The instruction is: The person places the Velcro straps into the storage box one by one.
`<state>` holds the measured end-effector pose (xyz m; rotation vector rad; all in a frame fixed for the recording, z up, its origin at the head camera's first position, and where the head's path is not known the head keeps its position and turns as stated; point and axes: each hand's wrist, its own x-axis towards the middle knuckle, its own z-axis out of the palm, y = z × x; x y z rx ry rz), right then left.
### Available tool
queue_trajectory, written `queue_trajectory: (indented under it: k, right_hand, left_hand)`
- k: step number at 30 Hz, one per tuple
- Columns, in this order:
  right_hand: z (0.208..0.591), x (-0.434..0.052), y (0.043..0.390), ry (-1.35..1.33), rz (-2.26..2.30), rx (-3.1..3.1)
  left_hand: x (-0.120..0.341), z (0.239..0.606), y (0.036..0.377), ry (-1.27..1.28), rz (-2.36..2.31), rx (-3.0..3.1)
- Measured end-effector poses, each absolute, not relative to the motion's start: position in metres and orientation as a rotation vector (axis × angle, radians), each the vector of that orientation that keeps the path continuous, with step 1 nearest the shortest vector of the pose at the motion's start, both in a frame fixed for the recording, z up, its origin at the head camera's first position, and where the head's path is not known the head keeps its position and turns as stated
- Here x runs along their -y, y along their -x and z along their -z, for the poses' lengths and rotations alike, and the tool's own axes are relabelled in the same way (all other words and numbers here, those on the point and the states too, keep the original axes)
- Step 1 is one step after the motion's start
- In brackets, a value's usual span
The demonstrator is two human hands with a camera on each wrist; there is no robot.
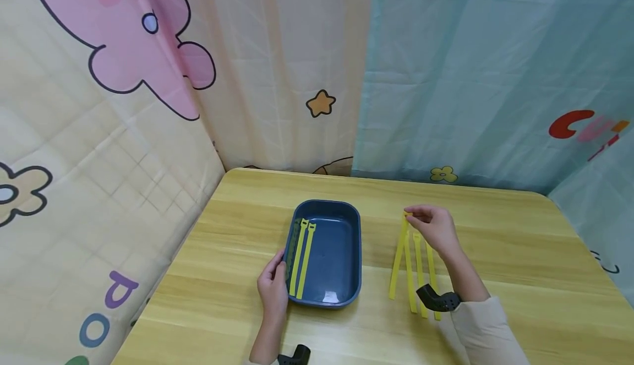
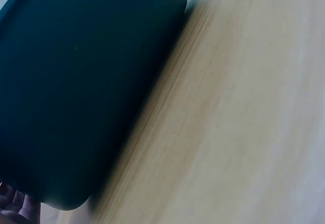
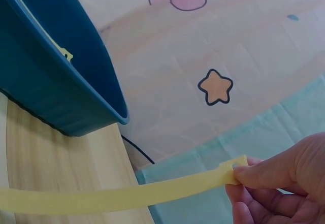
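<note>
My right hand (image 1: 436,230) pinches the slotted head of a yellow strap (image 3: 177,191) between thumb and fingers, and the strap's long tail stretches to the left in the right wrist view. Three more yellow straps (image 1: 411,277) lie side by side on the table, below and beside that hand. A blue rectangular tray (image 1: 360,255) stands left of them, its left edge gripped by my left hand (image 1: 273,288). Inside, two yellow straps (image 1: 307,260) lie lengthwise near the left wall, where a dark green band also shows. The left wrist view shows mostly the tray's outer side (image 2: 86,82).
The wooden table (image 1: 520,255) carries the tray and straps. Printed curtains (image 1: 297,51) hang along its back edge and left side. A black wrist camera (image 1: 438,299) sits on the right wrist, and another (image 1: 295,355) on the left.
</note>
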<state>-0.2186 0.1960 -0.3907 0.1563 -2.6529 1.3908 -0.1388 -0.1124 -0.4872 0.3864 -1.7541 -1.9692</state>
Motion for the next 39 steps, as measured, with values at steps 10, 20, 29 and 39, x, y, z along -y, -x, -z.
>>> queue_trajectory:
  k: [10,20,29,39]
  right_hand:
    - [0.385,-0.195,0.213,-0.161,-1.418,2.621]
    - [0.381,-0.195,0.211,-0.151,-1.422,2.611]
    - [0.373,-0.195,0.207,-0.184,-1.463,2.581]
    - [0.365,-0.195,0.202,-0.197,-1.442,2.581]
  left_hand:
    - [0.112,0.486,0.138,-0.404,1.968,1.755]
    - [0.112,0.486,0.138,-0.403,1.975,1.754]
    - [0.113,0.489,0.139,-0.384,1.959,1.76]
    - [0.113,0.491,0.139,-0.364,1.949,1.761]
